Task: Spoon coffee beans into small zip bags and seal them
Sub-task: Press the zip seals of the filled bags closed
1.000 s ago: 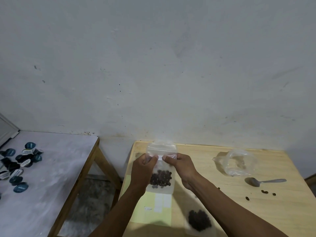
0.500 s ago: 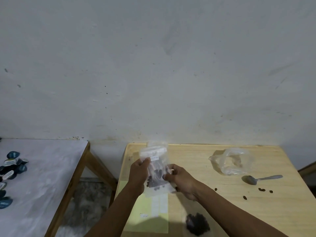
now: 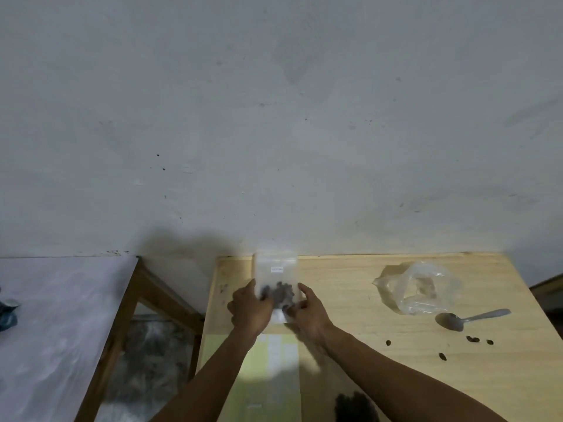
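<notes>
Above the left part of the wooden table (image 3: 350,300) I hold a small clear zip bag (image 3: 275,275) upright, with dark coffee beans in its lower half. My left hand (image 3: 249,309) grips its lower left side and my right hand (image 3: 307,312) grips its lower right side. The bag is blurred, so its zip line is not readable. A metal spoon (image 3: 469,318) lies on the table at the right, with a few loose beans (image 3: 472,339) in front of it. A dark heap of beans (image 3: 355,406) sits at the near edge, under my right forearm.
A crumpled clear plastic bag (image 3: 420,287) lies behind the spoon. A pale yellow-green sheet (image 3: 268,376) lies on the table below my hands. To the left, across a gap, stands a white-topped table (image 3: 61,315) with a dark blue item (image 3: 7,312) at its edge.
Both hands slid from the bag's top strip down to its lower sides, and the bag now stands higher above them. The camera view swung to the right and up.
</notes>
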Motion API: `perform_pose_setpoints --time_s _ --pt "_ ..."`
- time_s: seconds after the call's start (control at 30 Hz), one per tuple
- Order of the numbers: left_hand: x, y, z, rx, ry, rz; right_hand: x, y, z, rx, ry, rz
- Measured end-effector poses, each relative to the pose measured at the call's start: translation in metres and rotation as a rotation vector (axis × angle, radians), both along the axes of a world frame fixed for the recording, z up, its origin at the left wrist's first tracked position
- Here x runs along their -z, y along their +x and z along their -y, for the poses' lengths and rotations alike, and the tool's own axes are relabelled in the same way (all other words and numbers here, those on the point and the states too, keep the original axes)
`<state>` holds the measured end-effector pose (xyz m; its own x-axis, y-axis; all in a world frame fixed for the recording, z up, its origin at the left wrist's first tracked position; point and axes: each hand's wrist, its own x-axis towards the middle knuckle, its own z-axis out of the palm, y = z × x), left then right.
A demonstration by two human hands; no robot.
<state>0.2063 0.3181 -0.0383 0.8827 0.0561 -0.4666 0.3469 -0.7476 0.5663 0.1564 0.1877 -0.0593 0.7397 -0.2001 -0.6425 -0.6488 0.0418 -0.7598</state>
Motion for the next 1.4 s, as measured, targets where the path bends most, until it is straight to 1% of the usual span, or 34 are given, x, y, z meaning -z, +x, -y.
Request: perform_pose_setpoints --time_s 0.03,0.13,0.2,0.27,0.33,0.37,0.43,0.47,0.53,0.57,0.6,0.63,0.73,0.8,0.83,0.9,1.03,1.1,1.17,1.27,1.4 --pt "0.002 0.003 0.001 -0.006 -0.007 -0.017 0.004 0.004 -0.001 -0.007 -0.019 -0.007" --pt "0.006 0.008 0.003 -0.007 -0.051 -0.029 0.054 0.018 0.006 -0.065 -0.113 -0.034" --pt "0.009 0.01 0.002 -0.007 -0.06 -0.021 0.073 0.022 0.009 -0.078 -0.133 -0.037" --pt "0.01 0.011 0.002 -0.004 -0.079 -0.024 0.061 0.022 0.01 -0.095 -0.137 -0.042" --pt "0.01 0.011 0.0 0.012 -0.069 0.001 0.032 0.017 0.011 -0.124 -0.142 -0.019" --pt "0.01 0.01 -0.002 0.021 -0.032 0.03 0.012 0.012 0.011 -0.128 -0.147 -0.004" --pt "0.013 0.005 -0.004 0.006 0.053 0.165 -0.013 0.002 0.019 -0.144 -0.167 0.016" --pt "0.012 0.001 -0.003 -0.009 0.058 0.282 -0.02 -0.005 0.027 -0.165 -0.209 0.023" --pt "0.005 -0.013 0.0 0.029 -0.024 0.469 -0.033 -0.025 0.049 -0.191 -0.312 0.042" --pt "0.002 -0.022 0.004 0.081 -0.105 0.456 -0.034 -0.036 0.06 -0.201 -0.373 0.04" --pt "0.001 -0.032 0.009 0.146 -0.186 0.374 -0.034 -0.047 0.071 -0.223 -0.445 0.029" --pt "0.0 -0.041 0.014 0.215 -0.233 0.244 -0.034 -0.059 0.081 -0.252 -0.513 -0.009" --pt "0.01 -0.065 0.03 0.325 -0.274 -0.104 -0.031 -0.09 0.104 -0.32 -0.619 -0.159" --pt "0.013 -0.08 0.039 0.349 -0.267 -0.271 -0.027 -0.109 0.109 -0.371 -0.636 -0.254" --pt "0.014 -0.088 0.043 0.356 -0.263 -0.31 -0.025 -0.117 0.109 -0.378 -0.626 -0.29" --pt "0.017 -0.101 0.05 0.35 -0.253 -0.327 -0.017 -0.131 0.105 -0.339 -0.585 -0.291" --pt "0.018 -0.12 0.058 0.31 -0.285 -0.303 -0.004 -0.146 0.097 -0.131 -0.477 -0.158" --pt "0.015 -0.124 0.058 0.255 -0.33 -0.283 -0.006 -0.147 0.094 0.012 -0.366 -0.123" --pt "0.011 -0.125 0.056 0.206 -0.379 -0.23 -0.013 -0.145 0.093 0.11 -0.229 -0.091" --pt "0.004 -0.122 0.048 0.133 -0.448 -0.134 -0.026 -0.134 0.089 0.147 -0.031 -0.024" --pt "-0.005 -0.115 0.027 0.063 -0.582 -0.088 -0.042 -0.109 0.073 0.166 0.163 0.051"
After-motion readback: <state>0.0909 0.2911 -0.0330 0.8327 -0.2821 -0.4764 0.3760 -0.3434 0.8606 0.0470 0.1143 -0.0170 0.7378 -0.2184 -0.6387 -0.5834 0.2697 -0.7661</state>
